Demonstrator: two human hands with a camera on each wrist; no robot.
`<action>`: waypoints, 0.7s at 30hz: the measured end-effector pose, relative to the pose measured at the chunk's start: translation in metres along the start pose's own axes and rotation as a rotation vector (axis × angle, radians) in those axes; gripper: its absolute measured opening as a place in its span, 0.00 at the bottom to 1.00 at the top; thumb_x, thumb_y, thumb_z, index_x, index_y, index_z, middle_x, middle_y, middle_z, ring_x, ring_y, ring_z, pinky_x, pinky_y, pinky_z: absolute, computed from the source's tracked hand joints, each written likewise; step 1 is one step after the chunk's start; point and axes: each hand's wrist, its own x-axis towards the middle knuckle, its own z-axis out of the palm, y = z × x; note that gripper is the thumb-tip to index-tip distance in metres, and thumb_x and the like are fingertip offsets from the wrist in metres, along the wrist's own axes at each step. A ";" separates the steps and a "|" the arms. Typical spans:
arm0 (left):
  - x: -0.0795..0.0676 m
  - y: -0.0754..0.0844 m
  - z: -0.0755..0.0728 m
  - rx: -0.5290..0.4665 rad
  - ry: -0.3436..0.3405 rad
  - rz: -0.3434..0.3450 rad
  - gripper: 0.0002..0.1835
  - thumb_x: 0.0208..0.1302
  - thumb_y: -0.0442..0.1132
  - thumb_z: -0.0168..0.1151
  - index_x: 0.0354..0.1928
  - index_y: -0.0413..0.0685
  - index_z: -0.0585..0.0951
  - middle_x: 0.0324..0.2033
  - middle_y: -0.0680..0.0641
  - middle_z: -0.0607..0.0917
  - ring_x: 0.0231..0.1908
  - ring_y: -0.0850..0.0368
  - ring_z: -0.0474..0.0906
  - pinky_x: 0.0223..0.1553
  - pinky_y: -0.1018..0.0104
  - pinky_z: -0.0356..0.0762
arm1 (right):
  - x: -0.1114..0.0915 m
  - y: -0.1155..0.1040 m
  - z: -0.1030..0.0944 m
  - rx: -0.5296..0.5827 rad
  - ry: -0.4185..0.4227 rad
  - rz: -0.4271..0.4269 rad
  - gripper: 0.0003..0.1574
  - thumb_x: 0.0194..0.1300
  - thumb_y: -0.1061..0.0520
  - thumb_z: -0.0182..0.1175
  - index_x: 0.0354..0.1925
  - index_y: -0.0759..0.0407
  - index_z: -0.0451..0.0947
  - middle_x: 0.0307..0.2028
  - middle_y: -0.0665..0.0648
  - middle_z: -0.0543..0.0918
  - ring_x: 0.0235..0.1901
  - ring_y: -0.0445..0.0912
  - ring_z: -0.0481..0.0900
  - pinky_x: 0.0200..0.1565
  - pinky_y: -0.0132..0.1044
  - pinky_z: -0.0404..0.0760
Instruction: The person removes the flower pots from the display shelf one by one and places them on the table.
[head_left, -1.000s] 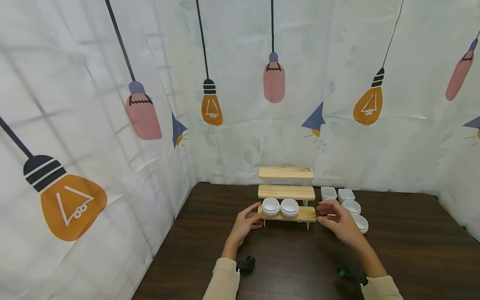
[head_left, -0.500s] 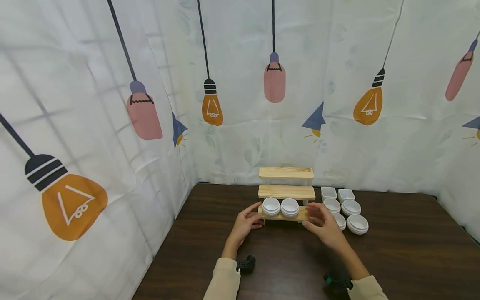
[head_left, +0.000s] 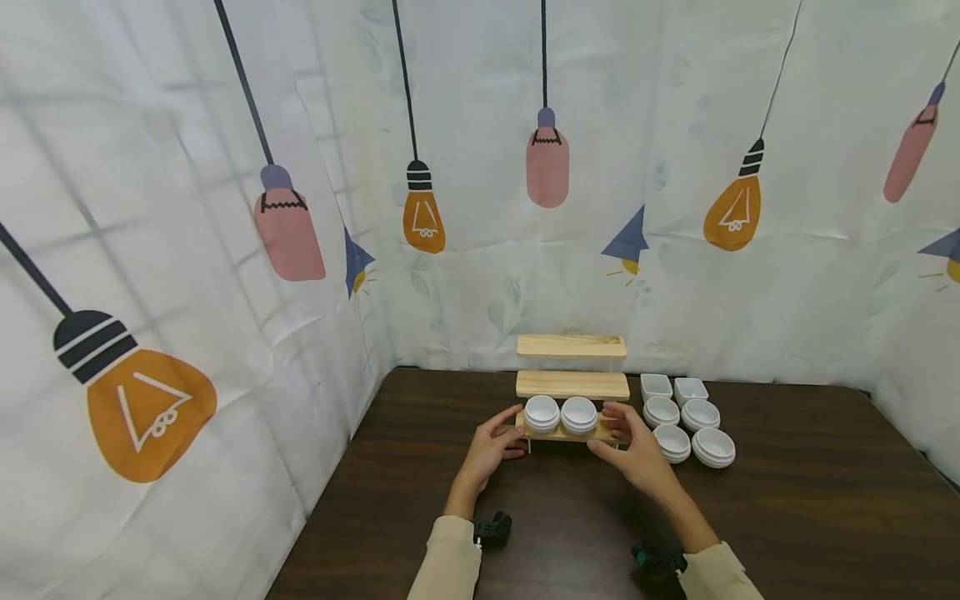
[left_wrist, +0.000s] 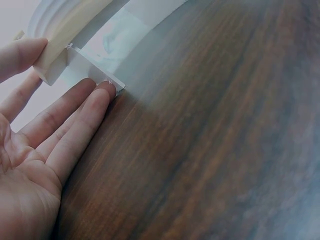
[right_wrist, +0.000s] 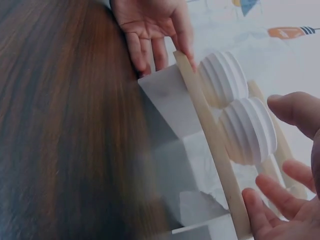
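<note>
A three-tier wooden display stand (head_left: 573, 385) with clear legs stands at the back of the table. Two white ribbed round bowls, a left one (head_left: 542, 414) and a right one (head_left: 579, 416), sit side by side on its lowest tier. My left hand (head_left: 482, 457) holds that tier's left end, thumb on the board and other fingers against the leg (left_wrist: 92, 67). Around the tier's right end is my right hand (head_left: 643, 457), its thumb and fingers spread. In the right wrist view, the thumb is apart from the near bowl (right_wrist: 248, 131), while a fingertip is at the board's edge.
Right of the stand, several white round bowls (head_left: 714, 448) and two square white dishes (head_left: 691, 389) are grouped on the dark wooden table (head_left: 810, 492). A patterned white curtain (head_left: 480, 308) hangs behind the table.
My right hand has moved left from beside the grouped bowls to the tier's right end, near the right bowl. The left hand and the two bowls on the stand have stayed in place.
</note>
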 end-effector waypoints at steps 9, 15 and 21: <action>-0.001 0.000 0.000 0.001 0.003 -0.003 0.28 0.73 0.43 0.63 0.73 0.52 0.73 0.47 0.43 0.89 0.43 0.47 0.88 0.48 0.53 0.89 | 0.012 -0.007 0.008 -0.052 -0.002 0.064 0.44 0.62 0.51 0.74 0.70 0.60 0.66 0.65 0.67 0.76 0.64 0.60 0.75 0.63 0.56 0.76; -0.001 0.000 0.000 0.000 0.004 -0.001 0.28 0.73 0.43 0.63 0.73 0.52 0.73 0.47 0.43 0.89 0.43 0.46 0.88 0.48 0.53 0.89 | 0.018 -0.008 0.014 -0.078 0.027 0.073 0.44 0.61 0.51 0.75 0.68 0.62 0.68 0.60 0.66 0.79 0.60 0.59 0.77 0.57 0.49 0.78; -0.001 0.000 0.000 -0.009 0.002 0.005 0.28 0.73 0.42 0.63 0.73 0.51 0.72 0.45 0.44 0.89 0.42 0.47 0.88 0.47 0.53 0.89 | 0.025 -0.008 0.020 -0.110 0.066 0.053 0.41 0.59 0.53 0.77 0.64 0.64 0.72 0.55 0.65 0.82 0.53 0.56 0.79 0.51 0.42 0.78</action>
